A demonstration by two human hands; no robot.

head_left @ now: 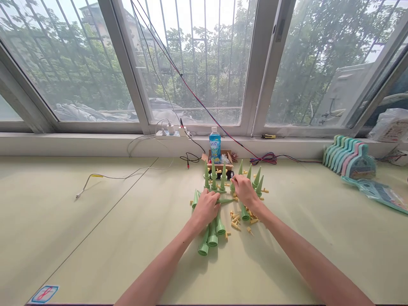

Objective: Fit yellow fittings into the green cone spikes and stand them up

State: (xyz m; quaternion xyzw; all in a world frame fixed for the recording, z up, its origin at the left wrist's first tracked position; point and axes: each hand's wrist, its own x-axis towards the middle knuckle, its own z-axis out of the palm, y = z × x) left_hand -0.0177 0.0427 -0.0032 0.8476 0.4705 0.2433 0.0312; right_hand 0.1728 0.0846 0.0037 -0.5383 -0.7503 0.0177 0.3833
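Note:
My left hand (207,207) is closed around a green plastic watering spike (225,200), whose tapered end points right from under the fingers. My right hand (246,191) is raised a little to the right, its fingers pinched together beside the standing spikes. What they grip is too small to make out. Several green spikes with wide threaded mouths lie below my left hand, among them one lying spike (213,240). More stand point up behind both hands, including an upright spike (257,177). Small yellow valve pieces (236,226) are scattered between my forearms.
A blue-labelled bottle (215,144) stands by a small cardboard box (227,160) at the back. A white-tipped cable (111,176) lies on the left. At right are a row of pastel dustpan-like pieces (349,157) and a bagged item (379,191). A power strip (172,132) sits on the sill.

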